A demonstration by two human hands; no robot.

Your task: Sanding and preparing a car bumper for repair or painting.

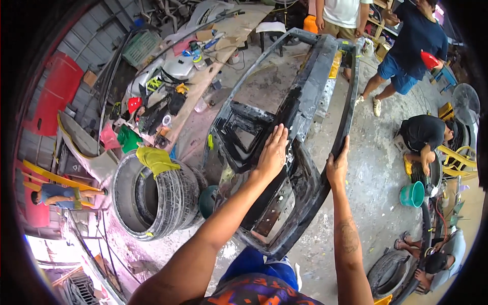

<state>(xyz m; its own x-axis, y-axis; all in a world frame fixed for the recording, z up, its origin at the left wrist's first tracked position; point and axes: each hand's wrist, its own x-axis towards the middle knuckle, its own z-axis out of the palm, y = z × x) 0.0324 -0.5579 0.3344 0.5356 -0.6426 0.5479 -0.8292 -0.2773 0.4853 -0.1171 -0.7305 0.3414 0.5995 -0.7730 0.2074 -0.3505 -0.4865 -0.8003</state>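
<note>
A long car bumper (310,76), dark grey and black with scuffed, patchy paint and wide openings, stretches away in front of me at a slant. My left hand (273,152) lies flat on its middle bar, palm down with fingers stretched out. At the bumper's right edge, my right hand (337,166) grips the rim, thumb on the near side and fingers along the outer side. The near end of the bumper is by my blue shorts (259,267). What supports it underneath is hidden.
Stacked tyres (178,203) with a yellow-green cloth (156,159) stand to the left, near a cluttered wooden bench (221,66). Several people are around, including one in dark blue (412,38) and one crouching (423,134). A teal bucket (411,194) sits at the right.
</note>
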